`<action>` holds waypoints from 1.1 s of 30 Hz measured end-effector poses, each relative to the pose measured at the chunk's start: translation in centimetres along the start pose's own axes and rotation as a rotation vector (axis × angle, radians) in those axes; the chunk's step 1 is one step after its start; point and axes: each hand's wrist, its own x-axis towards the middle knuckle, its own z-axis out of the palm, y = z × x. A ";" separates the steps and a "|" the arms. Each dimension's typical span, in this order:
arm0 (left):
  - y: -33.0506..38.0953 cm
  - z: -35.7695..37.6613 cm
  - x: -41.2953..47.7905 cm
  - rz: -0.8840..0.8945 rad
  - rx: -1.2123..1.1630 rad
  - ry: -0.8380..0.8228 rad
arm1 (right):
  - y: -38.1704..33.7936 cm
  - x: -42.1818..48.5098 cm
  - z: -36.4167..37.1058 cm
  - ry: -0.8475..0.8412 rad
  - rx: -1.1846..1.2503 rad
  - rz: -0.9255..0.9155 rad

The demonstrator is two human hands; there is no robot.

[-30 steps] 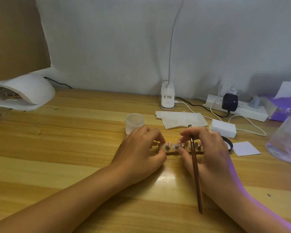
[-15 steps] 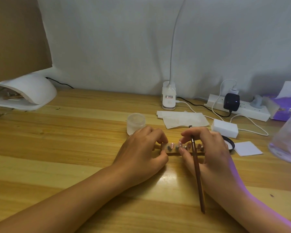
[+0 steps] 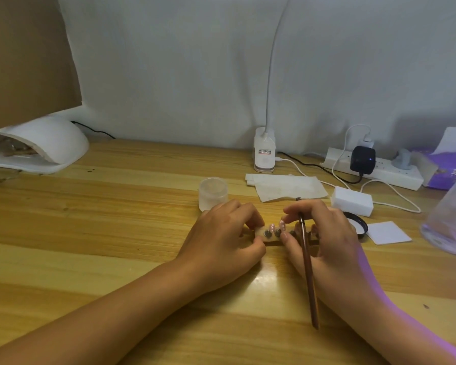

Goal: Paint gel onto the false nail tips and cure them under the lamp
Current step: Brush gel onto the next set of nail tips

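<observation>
A small strip holder (image 3: 270, 239) with several false nail tips (image 3: 277, 229) lies on the wooden table between my hands. My left hand (image 3: 221, 241) pinches the holder's left end. My right hand (image 3: 324, 233) grips the right end, its thumb and forefinger at one pink tip, and also holds a brown gel brush (image 3: 308, 270) that runs back toward me. The white curing lamp (image 3: 45, 143) sits at the far left, with something lying inside it.
A frosted jar (image 3: 212, 192), folded tissues (image 3: 284, 187), a white block (image 3: 352, 200), a black ring lid (image 3: 357, 223) and a white paper square (image 3: 387, 231) lie behind my hands. A power strip (image 3: 374, 171), clip lamp base (image 3: 264, 154) and clear plastic container (image 3: 450, 219) stand further back and right.
My hands and the holder stay in almost the same place. My right fingers have shifted slightly along the tips.
</observation>
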 end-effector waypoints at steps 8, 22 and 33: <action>-0.5 0.3 0.1 -0.131 0.062 -0.003 | -0.5 0.0 -0.2 0.120 0.111 -0.034; -0.6 0.0 0.3 -0.044 -0.217 -0.066 | -0.6 0.7 0.0 -0.153 0.662 0.267; -0.9 0.1 0.3 -0.025 -0.200 -0.023 | -0.9 1.5 -0.8 -0.194 1.001 0.386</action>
